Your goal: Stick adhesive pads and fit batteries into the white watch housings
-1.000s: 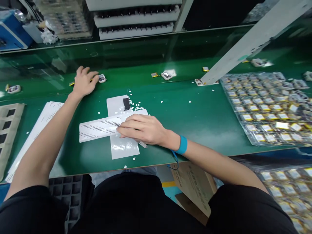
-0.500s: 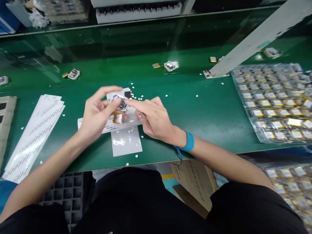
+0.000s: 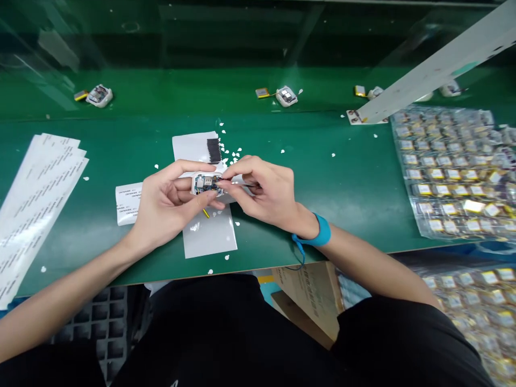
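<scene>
My left hand (image 3: 171,196) holds a small white device housing (image 3: 195,184) by its edges, thumb below and fingers above and behind. The housing's open side faces up and shows a circuit board (image 3: 207,181). Beneath it a yellow-edged battery (image 3: 206,213) is partly visible. At the housing's right end, the thumb and index finger of my right hand (image 3: 264,191) are pinched together, touching it. A thin shiny sliver shows among those fingers; its kind is unclear. Under both hands lie a white sheet with small black strips (image 3: 214,151) and a clear plastic sheet (image 3: 209,236).
Printed label sheets (image 3: 44,183) lie at the left. Similar opened devices with batteries (image 3: 286,95) stand along the back. A slanted white post (image 3: 427,62) rises by a clear tray of batteries (image 3: 447,174) on the right. Small white round stickers (image 3: 233,156) are scattered about.
The device has been turned so its board faces up, its battery now mostly hidden below. My right hand has gone from a pointing index finger to a pinch at the device. The view has tilted down.
</scene>
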A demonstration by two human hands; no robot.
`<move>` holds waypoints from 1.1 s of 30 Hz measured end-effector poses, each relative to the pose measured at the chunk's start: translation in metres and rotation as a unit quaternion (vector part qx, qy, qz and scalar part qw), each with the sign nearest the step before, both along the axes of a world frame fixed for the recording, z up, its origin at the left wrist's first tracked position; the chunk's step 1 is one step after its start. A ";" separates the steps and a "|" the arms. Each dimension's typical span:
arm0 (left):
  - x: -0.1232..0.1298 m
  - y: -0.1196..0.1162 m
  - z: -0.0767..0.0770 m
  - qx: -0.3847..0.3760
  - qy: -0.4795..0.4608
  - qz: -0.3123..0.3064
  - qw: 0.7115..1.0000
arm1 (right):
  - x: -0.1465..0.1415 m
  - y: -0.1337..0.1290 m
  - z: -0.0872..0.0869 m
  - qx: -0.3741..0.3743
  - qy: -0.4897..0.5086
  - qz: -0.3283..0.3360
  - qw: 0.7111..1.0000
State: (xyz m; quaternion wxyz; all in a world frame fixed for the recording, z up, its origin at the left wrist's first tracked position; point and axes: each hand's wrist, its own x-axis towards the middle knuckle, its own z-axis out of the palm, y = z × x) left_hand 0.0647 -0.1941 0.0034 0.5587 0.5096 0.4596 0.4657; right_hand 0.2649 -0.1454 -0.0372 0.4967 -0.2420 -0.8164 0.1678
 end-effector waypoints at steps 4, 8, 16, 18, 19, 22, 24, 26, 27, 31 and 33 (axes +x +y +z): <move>-0.002 0.000 -0.001 -0.008 -0.012 0.001 1.000 | 0.001 -0.001 0.000 0.037 -0.022 -0.014 0.999; -0.006 0.005 -0.001 -0.050 -0.101 -0.024 0.993 | 0.001 -0.002 0.003 0.041 -0.025 -0.019 0.999; -0.006 0.002 -0.002 -0.040 -0.072 -0.005 0.997 | 0.002 -0.002 0.001 0.052 -0.041 -0.021 0.998; -0.006 0.001 -0.002 -0.025 -0.056 -0.008 0.998 | 0.003 -0.001 0.000 0.052 -0.048 -0.016 0.997; -0.007 0.002 -0.003 -0.021 -0.048 -0.012 0.999 | 0.003 -0.001 -0.001 0.052 -0.051 -0.013 0.997; -0.009 0.005 -0.003 -0.019 -0.029 -0.009 0.999 | 0.004 0.000 0.000 0.042 -0.046 -0.008 0.998; -0.010 0.006 -0.002 -0.020 -0.021 0.005 1.000 | 0.004 0.000 0.002 0.045 -0.039 -0.014 0.998; -0.011 0.007 -0.002 -0.015 -0.013 0.011 1.000 | 0.004 0.000 0.003 0.064 -0.043 -0.027 0.997; -0.011 0.007 -0.002 -0.013 -0.007 0.012 1.000 | 0.004 0.000 0.004 0.077 -0.049 -0.033 0.995; -0.010 0.006 -0.002 -0.009 -0.007 0.013 1.000 | 0.006 -0.001 0.003 0.102 -0.080 -0.045 0.991; -0.009 0.006 -0.002 -0.010 -0.024 0.011 1.000 | 0.006 -0.001 0.003 0.109 -0.092 -0.044 0.989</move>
